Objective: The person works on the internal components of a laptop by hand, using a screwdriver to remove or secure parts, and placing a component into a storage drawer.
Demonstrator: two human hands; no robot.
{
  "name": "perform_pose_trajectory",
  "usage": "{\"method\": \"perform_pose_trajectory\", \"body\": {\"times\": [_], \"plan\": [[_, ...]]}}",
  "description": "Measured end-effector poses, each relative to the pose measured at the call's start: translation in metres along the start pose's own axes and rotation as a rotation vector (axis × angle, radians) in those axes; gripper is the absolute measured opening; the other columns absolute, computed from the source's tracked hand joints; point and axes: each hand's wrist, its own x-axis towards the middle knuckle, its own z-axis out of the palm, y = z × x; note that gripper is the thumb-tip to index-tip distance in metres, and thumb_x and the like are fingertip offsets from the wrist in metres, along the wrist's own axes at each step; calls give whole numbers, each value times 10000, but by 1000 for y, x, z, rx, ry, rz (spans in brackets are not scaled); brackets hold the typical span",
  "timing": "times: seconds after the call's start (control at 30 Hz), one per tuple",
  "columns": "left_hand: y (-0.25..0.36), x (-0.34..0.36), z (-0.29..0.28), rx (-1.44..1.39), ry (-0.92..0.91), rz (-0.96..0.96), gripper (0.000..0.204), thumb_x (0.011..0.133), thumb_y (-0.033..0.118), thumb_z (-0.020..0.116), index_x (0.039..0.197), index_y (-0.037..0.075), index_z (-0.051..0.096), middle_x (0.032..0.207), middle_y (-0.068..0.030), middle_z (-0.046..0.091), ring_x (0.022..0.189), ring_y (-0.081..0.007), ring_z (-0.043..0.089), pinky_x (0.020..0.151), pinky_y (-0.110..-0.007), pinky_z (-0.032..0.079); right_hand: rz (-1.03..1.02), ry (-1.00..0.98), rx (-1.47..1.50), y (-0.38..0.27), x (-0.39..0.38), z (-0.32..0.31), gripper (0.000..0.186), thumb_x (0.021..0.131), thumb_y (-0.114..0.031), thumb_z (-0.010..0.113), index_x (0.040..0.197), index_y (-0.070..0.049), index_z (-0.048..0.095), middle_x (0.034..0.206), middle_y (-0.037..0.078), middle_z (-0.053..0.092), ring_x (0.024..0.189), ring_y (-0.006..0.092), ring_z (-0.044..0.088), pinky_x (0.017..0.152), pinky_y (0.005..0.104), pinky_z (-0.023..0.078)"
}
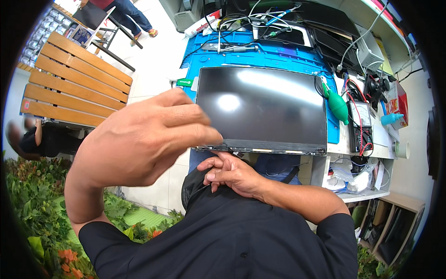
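Screen panel (265, 114): smooth, glossy, mirroring light. Mat (290, 59): matt, rubber-like. Bulb blower (337, 107): smooth, rubber-like. Slats (81, 80): smooth wood, satin sheen. Shirt (223, 232): matt cloth. Floor tiles (153, 56): smooth, slightly glossy.

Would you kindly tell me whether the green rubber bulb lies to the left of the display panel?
No, the green rubber bulb lies by the right edge of the display panel.

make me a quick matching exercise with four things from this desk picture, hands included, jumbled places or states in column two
Column one
1. screen
2. rubber bulb
3. left hand
4. right hand

Column two
A. raised, hiding part of the screen's left side
B. green, at the screen's right side
C. by the screen's near edge
D. dark, over the blue mat

Pairs: 1-D, 2-B, 3-A, 4-C
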Motion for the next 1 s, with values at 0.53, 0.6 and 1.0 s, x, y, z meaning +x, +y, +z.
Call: {"method": "perform_pose_trajectory", "body": {"times": [0.53,0.6,1.0], "plan": [[16,-5,1,175,-104,-114,260,919,196,845,1145,126,736,804,-53,613,696,-270,649,594,-417,505,14,-1,21,2,1,-2,824,1028,-70,753,1704,-97,282,1383,101,617,1075,171,726,854,327,603],[14,-3,3,161,-62,-18,256,915,175,843,1141,122,734,779,-48,600,658,-277,635,595,-424,508,10,-4,30,1,1,-2,817,1026,-69,756,1696,-93,290,1384,100,617,1074,170,729,851,325,605],[-18,-40,95,-363,652,-16,798,819,45,977,1483,5,536,1122,-156,761,927,-229,779,752,-337,631,32,-10,47,0,3,-5,706,1038,-86,748,1633,-37,371,1374,93,643,1089,168,721,859,346,605]]}}
